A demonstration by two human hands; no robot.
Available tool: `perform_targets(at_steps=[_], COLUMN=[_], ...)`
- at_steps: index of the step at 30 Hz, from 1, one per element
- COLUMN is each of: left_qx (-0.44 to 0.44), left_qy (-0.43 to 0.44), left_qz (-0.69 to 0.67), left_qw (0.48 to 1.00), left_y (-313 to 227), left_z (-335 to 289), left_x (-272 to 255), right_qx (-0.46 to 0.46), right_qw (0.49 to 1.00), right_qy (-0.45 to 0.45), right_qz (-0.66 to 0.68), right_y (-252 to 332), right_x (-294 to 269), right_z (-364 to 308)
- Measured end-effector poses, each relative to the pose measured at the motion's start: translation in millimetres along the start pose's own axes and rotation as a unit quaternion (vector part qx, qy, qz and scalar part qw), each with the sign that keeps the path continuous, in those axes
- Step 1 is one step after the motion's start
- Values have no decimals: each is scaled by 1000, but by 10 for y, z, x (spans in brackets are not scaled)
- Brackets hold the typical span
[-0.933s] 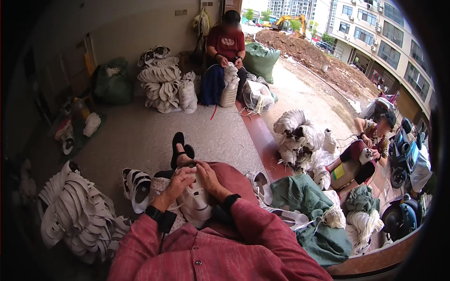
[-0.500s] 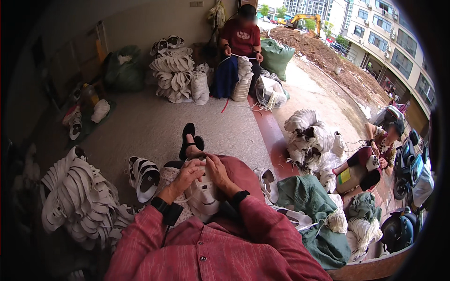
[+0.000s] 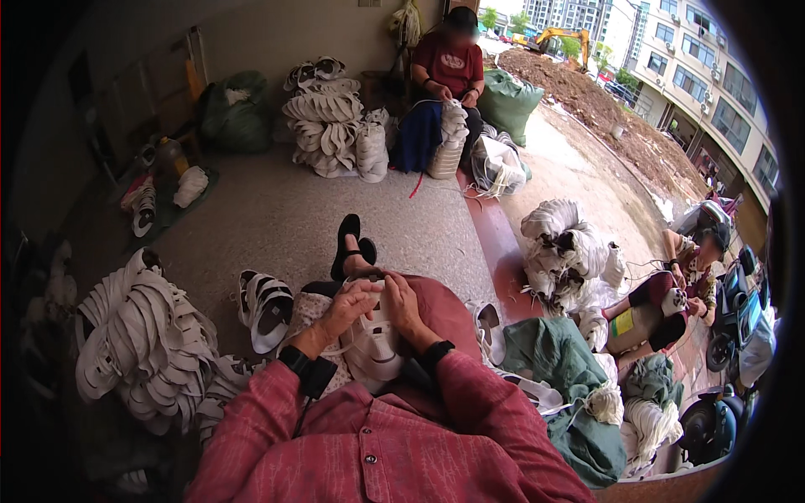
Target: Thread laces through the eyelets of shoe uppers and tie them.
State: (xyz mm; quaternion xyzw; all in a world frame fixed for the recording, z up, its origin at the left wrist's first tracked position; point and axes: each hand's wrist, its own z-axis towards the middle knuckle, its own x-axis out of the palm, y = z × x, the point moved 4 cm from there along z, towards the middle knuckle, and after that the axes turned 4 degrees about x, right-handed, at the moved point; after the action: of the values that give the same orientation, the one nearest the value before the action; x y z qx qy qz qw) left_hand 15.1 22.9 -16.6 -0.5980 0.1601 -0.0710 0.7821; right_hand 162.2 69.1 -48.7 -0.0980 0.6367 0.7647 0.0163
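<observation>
Left hand is bent over the far part of a white shoe, fingers slightly spread; right hand lies along the shoe's right side, fingers extended and close together. Fingertips sit near each other over the shoe; can't tell if either hand is pinching anything. Shoe is in the lap, between the forearms, pale smooth upper, rounded near end toward the body. Wrists: dark band on the right, boxy black device on the left. Sleeves are red fabric with a streaky weave. Under the shoe: dotted pale cloth at left, plain reddish-brown cloth at right. Just left on the floor, a strappy white upper with dark lining; further left, a heap of curved, nested white uppers. Right side: a pale shoe, then a crumpled green sack. Past that, another stack of white uppers and a seated co-worker beside a bag with a yellow-green label, text too small to read. Far side: second co-worker, red shirt with white chest print, lettering not legible at this size, at a tall white bundle. Layered uppers stand to that person's left in the scene, a full green sack to the right. Floor is speckled grey.
</observation>
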Motion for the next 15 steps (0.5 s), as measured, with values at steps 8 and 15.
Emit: perform_targets(at_steps=[8,15], left_qx=[-21,-9], left_qy=[-9,-4], left_qz=[-40,-3], left_qw=[999,1000], left_y=[-44,-113], left_z=[-70,-77], left_x=[30,-19], right_qx=[-11,-89], right_qw=[1000,993], right_qy=[4,19], right_qz=[-9,-75], right_y=[-49,-107], right_x=[14,31], right_z=[-30,-9])
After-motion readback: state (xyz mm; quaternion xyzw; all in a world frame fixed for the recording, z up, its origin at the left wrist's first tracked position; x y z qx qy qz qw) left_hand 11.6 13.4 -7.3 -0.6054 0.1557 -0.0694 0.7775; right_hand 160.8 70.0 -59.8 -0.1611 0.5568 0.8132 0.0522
